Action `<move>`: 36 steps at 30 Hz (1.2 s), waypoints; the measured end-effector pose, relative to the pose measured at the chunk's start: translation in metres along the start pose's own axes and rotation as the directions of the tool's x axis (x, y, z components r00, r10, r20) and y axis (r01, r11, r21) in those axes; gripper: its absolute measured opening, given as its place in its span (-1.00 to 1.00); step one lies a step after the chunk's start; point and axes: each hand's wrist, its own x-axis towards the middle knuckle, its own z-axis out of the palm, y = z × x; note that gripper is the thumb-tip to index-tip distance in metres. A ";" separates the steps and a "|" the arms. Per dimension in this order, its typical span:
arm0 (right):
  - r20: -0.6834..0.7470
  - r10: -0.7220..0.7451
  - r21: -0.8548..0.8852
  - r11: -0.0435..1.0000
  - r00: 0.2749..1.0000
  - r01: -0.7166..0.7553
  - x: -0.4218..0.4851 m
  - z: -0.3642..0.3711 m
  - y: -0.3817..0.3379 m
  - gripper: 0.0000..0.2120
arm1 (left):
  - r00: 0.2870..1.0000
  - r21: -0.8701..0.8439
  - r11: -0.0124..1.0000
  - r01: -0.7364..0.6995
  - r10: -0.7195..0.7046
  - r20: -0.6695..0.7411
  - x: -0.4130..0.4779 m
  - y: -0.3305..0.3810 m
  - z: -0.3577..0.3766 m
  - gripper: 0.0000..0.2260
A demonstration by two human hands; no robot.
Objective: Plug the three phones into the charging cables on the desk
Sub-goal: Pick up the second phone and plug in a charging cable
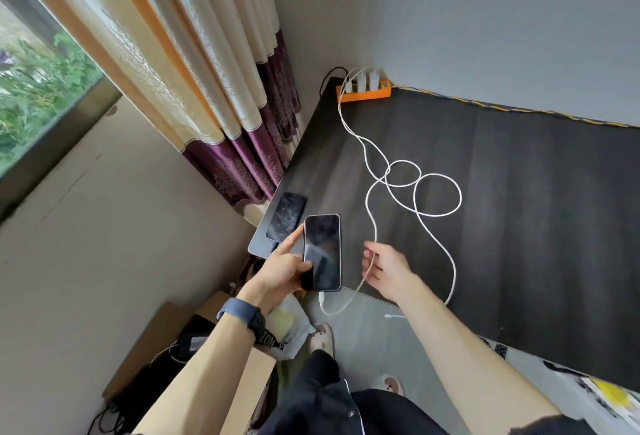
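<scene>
Fig. — Phone at the table's near-left corner w/ cable attached. Your left hand point(282, 270) grips the phone point(322, 252) by its lower left edge, thumb on the screen, index finger stretched up along the side; it appears held just over the near edge, screen up. A white cable point(375, 226) appears plugged into its bottom end, the slack looping below the edge. Your right hand point(386, 270) hangs just right of the phone, fingers point(369, 249) loosely curled round that cable — not pinching hard, palm turned inward.

Risks: pull w/ the right hand and the plug may pop out; set the phone this near the edge and the hanging loop could drag it off. The cables cross in loops mid-table, so a tug may snarl them or shift the orange power strip point(363, 92) at the far-left corner.

A second phone point(286, 217) lies flat at the left edge; its cable status can't be told. A loose connector point(393, 316) dangles off the near edge. Third phone not visible.
</scene>
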 end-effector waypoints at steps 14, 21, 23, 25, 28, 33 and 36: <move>0.012 -0.258 -0.956 0.282 0.966 0.088 0.060 0.025 0.030 -0.72 | 0.996 0.637 0.770 0.026 0.035 -0.082 0.167 0.014 -0.041 -0.19; 0.057 -0.292 -0.991 0.098 0.955 0.090 0.072 0.039 0.058 -0.40 | 0.989 0.771 0.637 -0.012 0.119 -0.083 0.174 0.006 -0.035 -0.22; 0.077 -0.334 -0.993 0.063 0.939 0.104 0.073 0.042 0.063 -0.37 | 0.978 0.819 0.572 -0.042 0.191 -0.083 0.170 0.003 -0.029 -0.28; 0.070 -0.364 -0.992 0.073 0.929 0.103 0.076 0.044 0.065 -0.33 | 0.965 0.855 0.516 -0.055 0.248 -0.087 0.171 0.001 -0.026 -0.34; 0.079 -0.406 -0.994 0.038 0.911 0.103 0.076 0.044 0.065 -0.25 | 0.958 0.924 0.378 -0.057 0.280 -0.055 0.171 -0.002 -0.020 -0.39; 0.032 -0.322 -0.999 -0.019 0.946 0.027 0.074 0.031 0.069 -0.23 | 0.973 0.990 0.141 -0.024 0.231 -0.010 0.164 -0.012 -0.011 -0.24; 0.038 -0.252 -0.999 0.005 0.967 0.040 0.076 0.021 0.072 -0.21 | 0.968 0.995 0.104 0.003 0.249 -0.029 0.169 -0.013 -0.007 -0.24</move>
